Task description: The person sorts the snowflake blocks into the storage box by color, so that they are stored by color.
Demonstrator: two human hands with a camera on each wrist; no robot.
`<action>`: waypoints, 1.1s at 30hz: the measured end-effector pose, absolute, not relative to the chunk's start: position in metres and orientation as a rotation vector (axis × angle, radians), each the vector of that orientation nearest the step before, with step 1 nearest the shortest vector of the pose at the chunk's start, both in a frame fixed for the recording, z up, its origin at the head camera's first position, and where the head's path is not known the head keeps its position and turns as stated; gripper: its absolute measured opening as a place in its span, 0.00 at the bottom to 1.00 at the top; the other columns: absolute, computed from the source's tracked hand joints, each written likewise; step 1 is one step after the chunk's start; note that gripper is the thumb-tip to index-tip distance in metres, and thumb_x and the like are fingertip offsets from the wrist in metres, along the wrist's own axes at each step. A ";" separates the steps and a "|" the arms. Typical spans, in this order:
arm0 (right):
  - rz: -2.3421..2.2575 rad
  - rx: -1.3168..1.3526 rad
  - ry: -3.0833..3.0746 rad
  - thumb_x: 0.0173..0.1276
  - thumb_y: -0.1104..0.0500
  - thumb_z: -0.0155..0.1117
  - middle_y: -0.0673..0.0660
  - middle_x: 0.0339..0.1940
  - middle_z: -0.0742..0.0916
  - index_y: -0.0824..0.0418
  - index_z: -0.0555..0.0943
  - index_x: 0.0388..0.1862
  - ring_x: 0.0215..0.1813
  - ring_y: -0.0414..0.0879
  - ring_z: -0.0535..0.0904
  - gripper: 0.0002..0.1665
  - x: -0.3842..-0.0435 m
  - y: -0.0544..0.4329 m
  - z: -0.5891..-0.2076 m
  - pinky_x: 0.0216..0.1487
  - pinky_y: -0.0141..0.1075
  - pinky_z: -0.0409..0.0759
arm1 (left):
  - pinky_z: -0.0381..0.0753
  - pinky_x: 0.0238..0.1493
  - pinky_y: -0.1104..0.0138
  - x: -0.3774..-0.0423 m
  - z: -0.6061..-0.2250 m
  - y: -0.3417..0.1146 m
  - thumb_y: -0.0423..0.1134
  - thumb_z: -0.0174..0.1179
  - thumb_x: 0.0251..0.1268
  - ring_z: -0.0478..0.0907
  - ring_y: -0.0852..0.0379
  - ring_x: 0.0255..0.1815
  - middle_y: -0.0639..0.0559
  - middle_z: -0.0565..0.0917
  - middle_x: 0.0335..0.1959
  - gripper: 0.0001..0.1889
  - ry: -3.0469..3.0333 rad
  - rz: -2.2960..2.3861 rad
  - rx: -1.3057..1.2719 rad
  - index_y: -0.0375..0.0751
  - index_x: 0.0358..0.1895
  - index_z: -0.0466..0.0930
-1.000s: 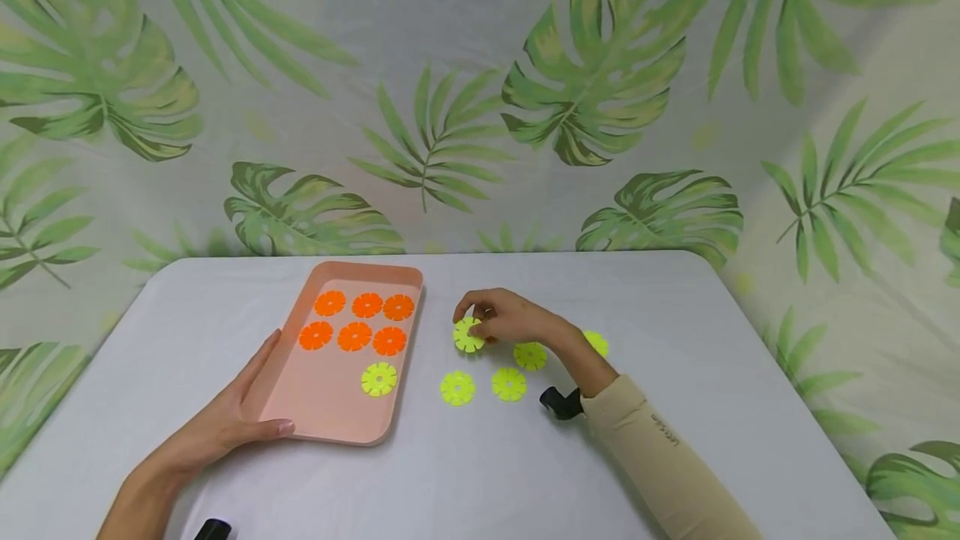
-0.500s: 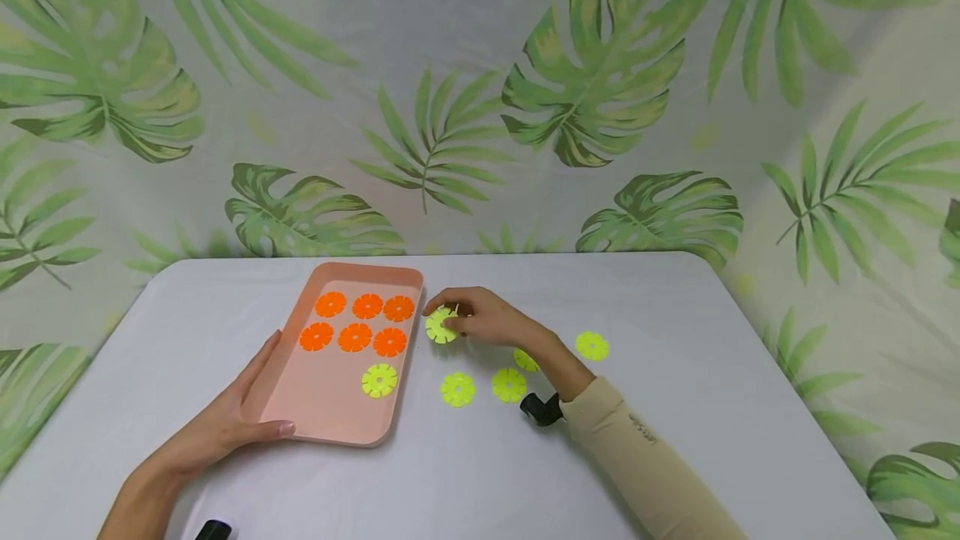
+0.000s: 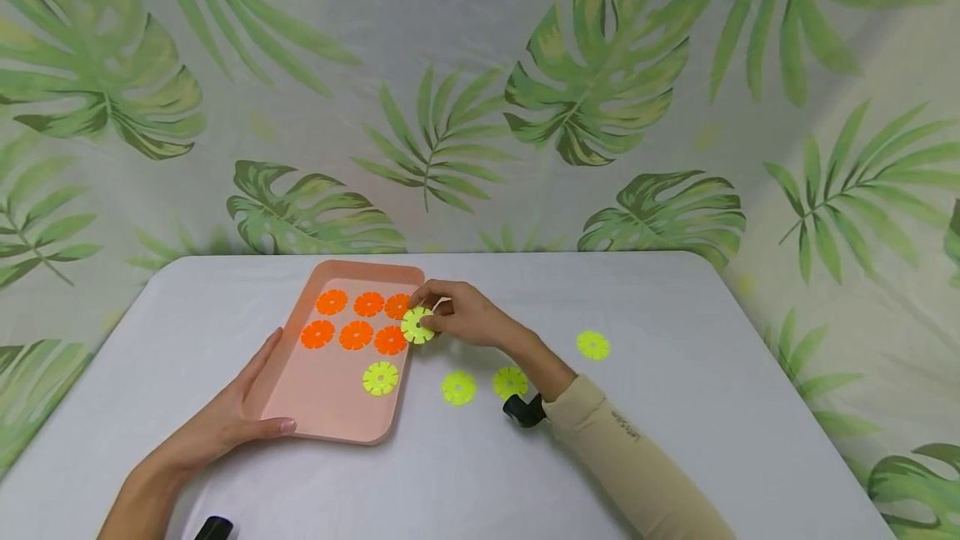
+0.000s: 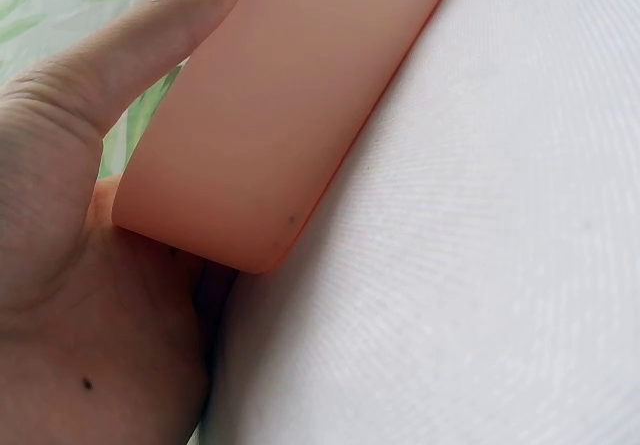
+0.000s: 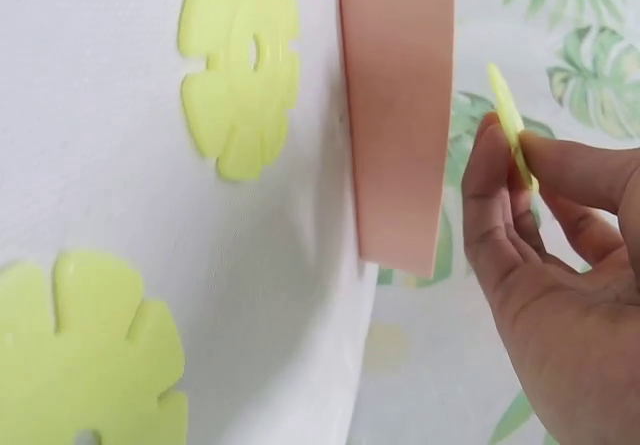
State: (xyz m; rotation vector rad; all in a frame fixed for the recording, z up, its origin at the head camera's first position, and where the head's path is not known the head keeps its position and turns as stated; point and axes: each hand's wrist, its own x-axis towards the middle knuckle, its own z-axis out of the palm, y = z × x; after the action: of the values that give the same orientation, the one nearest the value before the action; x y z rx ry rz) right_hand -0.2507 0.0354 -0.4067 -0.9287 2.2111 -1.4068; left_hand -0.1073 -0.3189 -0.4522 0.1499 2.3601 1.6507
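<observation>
A pink tray (image 3: 330, 407) lies on the white table, with several orange flower-shaped discs (image 3: 356, 335) in two rows and one yellow-green flower-shaped disc (image 3: 380, 378) below them. My left hand (image 3: 217, 423) rests around the tray's near left corner, fingers straight along the left side and thumb along the near edge. In the left wrist view, the palm lies close against the tray's outer wall (image 4: 290, 95). Over the tray's right rim, my right hand (image 3: 468, 315) pinches another yellow-green flower disc (image 3: 417, 326) between thumb and fingers, held nearly upright.
Right of the tray, yellow-green discs lie flat on the table: a left one (image 3: 459, 387), one close to the right wrist (image 3: 511, 382) and one farther right (image 3: 593, 345). A black wrist-worn device (image 3: 523, 411) hangs under the right wrist. A leaf-print cloth (image 3: 435, 148) rises behind the table.
My right hand has moved left with the pinched yellow-green disc, from over the table to the tray's right rim. The left hand and tray have stayed in place.
</observation>
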 end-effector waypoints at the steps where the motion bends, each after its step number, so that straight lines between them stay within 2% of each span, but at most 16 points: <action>1: -1.413 -0.930 2.216 0.73 0.70 0.65 0.64 0.53 0.84 0.66 0.82 0.57 0.39 0.45 0.82 0.15 -0.250 0.033 -0.407 0.49 0.51 0.88 | 0.37 0.78 0.37 -0.108 -0.452 -0.319 0.35 0.73 0.59 0.39 0.52 0.83 0.50 0.34 0.89 0.63 2.360 1.651 0.149 0.72 0.85 0.34; 2: -1.420 -0.928 2.221 0.73 0.70 0.65 0.64 0.53 0.84 0.66 0.81 0.57 0.40 0.46 0.82 0.15 -0.250 0.031 -0.407 0.49 0.51 0.88 | 0.37 0.78 0.37 -0.107 -0.453 -0.319 0.34 0.73 0.59 0.39 0.52 0.83 0.51 0.34 0.89 0.63 2.360 1.652 0.149 0.72 0.85 0.34; 3: -1.426 -0.928 2.220 0.73 0.70 0.65 0.65 0.52 0.84 0.66 0.81 0.57 0.39 0.47 0.82 0.15 -0.250 0.028 -0.406 0.49 0.54 0.87 | 0.37 0.78 0.37 -0.108 -0.452 -0.319 0.35 0.73 0.59 0.38 0.44 0.82 0.51 0.34 0.89 0.63 2.363 1.651 0.147 0.72 0.85 0.34; 4: -1.430 -0.927 2.224 0.73 0.69 0.65 0.65 0.52 0.83 0.66 0.81 0.57 0.39 0.47 0.82 0.15 -0.249 0.026 -0.406 0.49 0.54 0.87 | 0.35 0.72 0.29 -0.108 -0.452 -0.319 0.34 0.73 0.59 0.37 0.37 0.81 0.50 0.34 0.89 0.63 2.363 1.651 0.146 0.71 0.85 0.34; 6: -1.435 -0.924 2.227 0.73 0.69 0.66 0.64 0.52 0.83 0.66 0.81 0.56 0.39 0.48 0.82 0.14 -0.248 0.021 -0.406 0.48 0.55 0.87 | 0.36 0.73 0.30 -0.108 -0.452 -0.319 0.34 0.73 0.59 0.38 0.42 0.82 0.51 0.34 0.89 0.63 2.366 1.651 0.146 0.71 0.85 0.34; 7: -1.436 -0.927 2.228 0.73 0.68 0.66 0.64 0.52 0.83 0.65 0.81 0.56 0.38 0.49 0.81 0.14 -0.248 0.019 -0.406 0.47 0.55 0.87 | 0.37 0.76 0.35 -0.107 -0.453 -0.320 0.35 0.73 0.60 0.39 0.46 0.82 0.52 0.34 0.89 0.63 2.370 1.646 0.143 0.71 0.85 0.34; 8: -1.437 -0.929 2.227 0.73 0.68 0.66 0.64 0.52 0.83 0.65 0.81 0.56 0.38 0.51 0.81 0.14 -0.247 0.016 -0.406 0.46 0.55 0.87 | 0.37 0.76 0.36 -0.107 -0.453 -0.320 0.35 0.73 0.60 0.39 0.48 0.82 0.52 0.34 0.89 0.63 2.370 1.647 0.144 0.72 0.85 0.34; 10: -1.434 -0.943 2.226 0.73 0.68 0.66 0.64 0.52 0.83 0.65 0.80 0.56 0.38 0.53 0.80 0.14 -0.246 0.012 -0.407 0.43 0.52 0.87 | 0.38 0.76 0.37 -0.107 -0.453 -0.320 0.35 0.73 0.60 0.40 0.52 0.82 0.52 0.35 0.89 0.62 2.372 1.646 0.144 0.72 0.85 0.34; 12: -1.415 -0.975 2.245 0.73 0.67 0.66 0.62 0.53 0.84 0.64 0.80 0.56 0.41 0.53 0.80 0.14 -0.246 0.007 -0.408 0.44 0.43 0.86 | 0.38 0.76 0.36 -0.107 -0.453 -0.320 0.35 0.73 0.60 0.40 0.52 0.82 0.53 0.35 0.89 0.62 2.372 1.643 0.141 0.73 0.85 0.34; 13: -1.408 -0.991 2.252 0.73 0.67 0.67 0.61 0.54 0.84 0.63 0.80 0.56 0.42 0.52 0.79 0.14 -0.246 0.005 -0.408 0.45 0.39 0.84 | 0.37 0.76 0.36 -0.107 -0.452 -0.320 0.35 0.73 0.60 0.39 0.48 0.82 0.52 0.34 0.89 0.62 2.370 1.643 0.140 0.73 0.85 0.34; 14: -1.397 -1.003 2.263 0.73 0.66 0.67 0.61 0.54 0.84 0.63 0.80 0.56 0.44 0.50 0.79 0.14 -0.245 0.003 -0.408 0.46 0.34 0.82 | 0.37 0.73 0.30 -0.107 -0.452 -0.319 0.35 0.73 0.59 0.38 0.44 0.82 0.52 0.34 0.89 0.63 2.364 1.649 0.139 0.73 0.85 0.34; 17: -1.377 -1.026 2.289 0.73 0.66 0.67 0.59 0.55 0.84 0.61 0.80 0.55 0.49 0.45 0.78 0.14 -0.245 -0.003 -0.410 0.48 0.26 0.77 | 0.36 0.72 0.29 -0.108 -0.451 -0.319 0.35 0.73 0.59 0.38 0.37 0.81 0.51 0.34 0.89 0.63 2.359 1.647 0.132 0.73 0.85 0.34; 24: -1.409 -1.018 2.254 0.73 0.66 0.68 0.59 0.54 0.85 0.62 0.81 0.55 0.47 0.43 0.78 0.13 -0.245 -0.013 -0.411 0.46 0.27 0.77 | 0.37 0.72 0.29 -0.108 -0.450 -0.318 0.35 0.73 0.59 0.37 0.35 0.81 0.49 0.34 0.89 0.63 2.359 1.638 0.120 0.73 0.85 0.34; 29: -1.416 -0.969 2.225 0.72 0.66 0.69 0.60 0.49 0.86 0.61 0.81 0.54 0.42 0.41 0.79 0.13 -0.245 -0.019 -0.411 0.41 0.27 0.78 | 0.36 0.72 0.28 -0.108 -0.450 -0.318 0.35 0.73 0.59 0.37 0.35 0.82 0.49 0.34 0.89 0.63 2.364 1.625 0.112 0.74 0.85 0.34; 33: -1.389 -0.944 2.237 0.71 0.67 0.70 0.58 0.49 0.86 0.61 0.82 0.53 0.42 0.42 0.79 0.13 -0.246 -0.024 -0.411 0.41 0.27 0.80 | 0.36 0.73 0.29 -0.108 -0.451 -0.318 0.35 0.73 0.59 0.37 0.36 0.82 0.50 0.34 0.89 0.63 2.361 1.631 0.116 0.74 0.85 0.34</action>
State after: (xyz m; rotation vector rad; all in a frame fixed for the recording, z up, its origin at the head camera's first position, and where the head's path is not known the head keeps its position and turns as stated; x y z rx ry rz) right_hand -0.2459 -0.0243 -0.4111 -0.9435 2.2365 -1.3887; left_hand -0.1082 -0.3180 -0.4506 0.1159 2.3614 1.6314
